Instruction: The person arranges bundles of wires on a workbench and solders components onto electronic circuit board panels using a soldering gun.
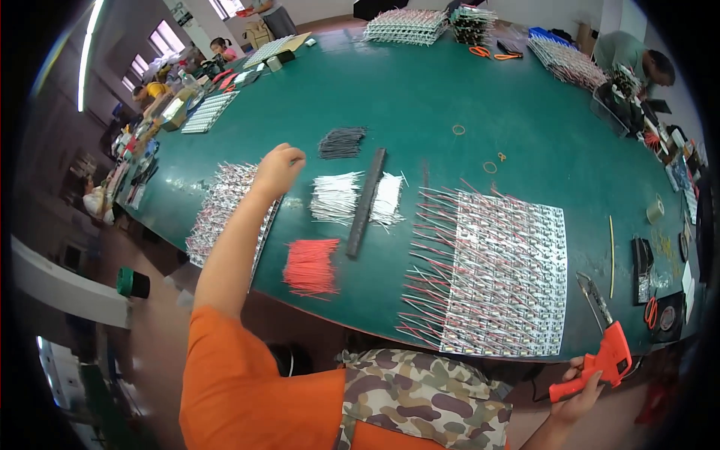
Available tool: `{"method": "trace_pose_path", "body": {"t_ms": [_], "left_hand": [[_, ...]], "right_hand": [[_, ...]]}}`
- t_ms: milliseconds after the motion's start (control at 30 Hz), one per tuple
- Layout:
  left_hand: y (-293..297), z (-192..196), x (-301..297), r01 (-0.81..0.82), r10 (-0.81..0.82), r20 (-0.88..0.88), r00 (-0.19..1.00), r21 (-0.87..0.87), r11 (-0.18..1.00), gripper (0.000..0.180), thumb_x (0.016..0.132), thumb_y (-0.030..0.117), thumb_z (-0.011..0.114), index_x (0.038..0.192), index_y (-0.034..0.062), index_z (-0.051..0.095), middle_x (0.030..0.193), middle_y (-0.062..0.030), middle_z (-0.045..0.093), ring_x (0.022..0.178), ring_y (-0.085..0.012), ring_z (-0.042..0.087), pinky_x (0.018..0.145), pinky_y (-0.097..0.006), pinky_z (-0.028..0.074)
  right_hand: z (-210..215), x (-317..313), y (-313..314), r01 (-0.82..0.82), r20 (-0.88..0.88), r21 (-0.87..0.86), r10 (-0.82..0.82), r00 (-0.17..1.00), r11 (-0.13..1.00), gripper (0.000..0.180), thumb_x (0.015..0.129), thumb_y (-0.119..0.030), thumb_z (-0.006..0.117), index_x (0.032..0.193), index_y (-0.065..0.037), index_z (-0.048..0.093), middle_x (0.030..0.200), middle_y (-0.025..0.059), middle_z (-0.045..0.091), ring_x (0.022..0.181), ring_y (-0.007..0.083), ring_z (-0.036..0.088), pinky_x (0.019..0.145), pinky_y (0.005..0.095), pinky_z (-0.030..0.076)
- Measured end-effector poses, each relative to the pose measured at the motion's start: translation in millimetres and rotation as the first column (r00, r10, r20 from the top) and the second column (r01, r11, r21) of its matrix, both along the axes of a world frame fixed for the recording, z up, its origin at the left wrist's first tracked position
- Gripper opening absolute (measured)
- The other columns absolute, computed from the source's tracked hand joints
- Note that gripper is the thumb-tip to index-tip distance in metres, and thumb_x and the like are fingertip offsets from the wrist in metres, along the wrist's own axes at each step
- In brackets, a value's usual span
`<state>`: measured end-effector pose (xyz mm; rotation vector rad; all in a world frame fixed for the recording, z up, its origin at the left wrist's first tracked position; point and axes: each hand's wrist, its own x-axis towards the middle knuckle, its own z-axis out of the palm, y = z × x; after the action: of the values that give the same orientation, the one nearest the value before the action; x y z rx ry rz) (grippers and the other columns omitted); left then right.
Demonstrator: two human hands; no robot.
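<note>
My left hand [279, 171] is raised over the table's left part, fingers curled together; whatever they pinch, if anything, is too small to make out. Below it lies a panel [219, 214] covered with red and white wires. To its right are bundles of cut wires: black [341, 142], white [335, 198], more white [387, 198] and red [310, 267]. A dark bar [367, 204] lies between the white bundles. My right hand [579, 399] grips a red soldering gun [615, 355], tip pointing up and away. Left of the gun is a large circuit-board panel [510, 274], wires sticking out leftward.
Rubber bands [489, 167] lie on the green table [405, 90]. At the right are a yellow stick [611, 255], a tape roll [655, 210] and red-handled scissors [651, 312]. Stacked wired panels [406, 27] stand at the far edge. Several other people are around the table.
</note>
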<state>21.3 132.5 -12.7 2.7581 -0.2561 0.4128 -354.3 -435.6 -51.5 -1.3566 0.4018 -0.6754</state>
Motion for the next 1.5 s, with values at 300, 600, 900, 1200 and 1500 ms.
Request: {"method": "trace_pose_path", "body": {"t_ms": [300, 600, 900, 1200, 1500], "left_hand": [[-50, -38, 102, 0.239, -0.279, 0.07, 0.958, 0.344, 0.908, 0.021, 0.087, 0.015, 0.065, 0.105, 0.0072, 0.071, 0.109, -0.0142, 0.066, 0.105, -0.0354, 0.062, 0.091, -0.045, 0.051], [-43, -62, 106, 0.272, -0.426, 0.237, 0.873, 0.488, 0.829, 0.004, 0.082, 0.004, 0.057, 0.086, 0.004, 0.059, 0.089, -0.0144, 0.061, 0.089, -0.036, 0.06, 0.08, -0.046, 0.047], [-43, -63, 100, 0.277, -0.451, 0.263, 0.853, 0.504, 0.818, 0.018, 0.084, 0.001, 0.054, 0.097, 0.0028, 0.065, 0.089, -0.0135, 0.062, 0.089, -0.0349, 0.061, 0.079, -0.045, 0.047], [-46, -61, 99, 0.244, -0.331, 0.199, 0.922, 0.364, 0.899, 0.012, 0.087, 0.003, 0.059, 0.098, 0.0025, 0.065, 0.09, -0.0162, 0.06, 0.089, -0.0373, 0.06, 0.076, -0.047, 0.048], [-39, -53, 101, 0.231, -0.444, 0.215, 0.87, 0.617, 0.752, 0.018, 0.087, 0.011, 0.054, 0.101, 0.0057, 0.063, 0.09, -0.0124, 0.062, 0.091, -0.0338, 0.061, 0.083, -0.045, 0.046]], "right_hand": [[8, -10, 3, 0.148, -0.019, -0.055, -0.15, 0.989, 0.987, 0.034, 0.104, -0.026, 0.052, 0.125, 0.001, 0.052, 0.093, 0.0144, 0.068, 0.071, 0.0129, 0.061, 0.059, 0.0233, 0.05], [16, -7, 2, 0.226, -0.054, -0.069, -0.23, 0.972, 0.972, 0.031, 0.105, -0.022, 0.047, 0.126, 0.001, 0.05, 0.094, 0.015, 0.069, 0.068, 0.013, 0.061, 0.061, 0.0257, 0.051], [9, -14, 4, 0.188, -0.038, -0.073, -0.191, 0.981, 0.979, 0.028, 0.105, -0.021, 0.047, 0.123, 0.0, 0.053, 0.095, 0.0139, 0.069, 0.071, 0.0119, 0.061, 0.064, 0.0257, 0.05], [5, -16, -3, 0.194, -0.028, -0.045, -0.195, 0.98, 0.98, 0.024, 0.103, -0.019, 0.049, 0.117, -0.001, 0.057, 0.096, 0.0125, 0.07, 0.071, 0.0116, 0.061, 0.064, 0.0264, 0.051], [1, -15, -10, 0.2, -0.015, -0.047, -0.201, 0.979, 0.979, 0.025, 0.103, -0.019, 0.05, 0.117, 0.0, 0.057, 0.095, 0.0134, 0.07, 0.069, 0.0123, 0.061, 0.063, 0.026, 0.051]]}}
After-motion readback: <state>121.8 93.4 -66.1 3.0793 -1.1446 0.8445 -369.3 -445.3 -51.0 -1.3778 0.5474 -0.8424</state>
